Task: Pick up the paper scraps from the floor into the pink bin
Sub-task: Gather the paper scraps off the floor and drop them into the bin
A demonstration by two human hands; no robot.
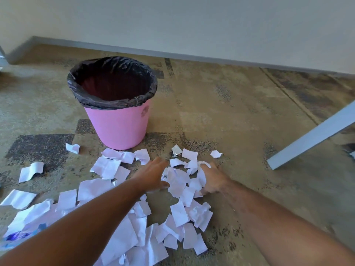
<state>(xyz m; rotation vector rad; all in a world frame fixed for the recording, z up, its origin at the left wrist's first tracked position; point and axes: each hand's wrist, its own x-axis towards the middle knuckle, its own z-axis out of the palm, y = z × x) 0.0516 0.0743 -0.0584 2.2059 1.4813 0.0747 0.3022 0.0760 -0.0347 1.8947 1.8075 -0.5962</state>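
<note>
A pink bin (119, 125) with a black liner stands upright on the carpet, and I see nothing inside it. Several white paper scraps (107, 167) lie scattered on the floor in front of it. My left hand (151, 174) reaches over the scraps with straight fingers, touching a small heap of scraps (177, 182) from the left. My right hand (212, 179) is on the heap's right side, its fingers curled round some of those scraps. A crumpled silver scrap (176, 150) lies just beyond the hands.
A grey table leg (311, 137) slants to the floor at the right. The wall and grey skirting (192, 54) run behind the bin. A blue-printed paper (21, 235) lies at the lower left. Patterned carpet covers the floor.
</note>
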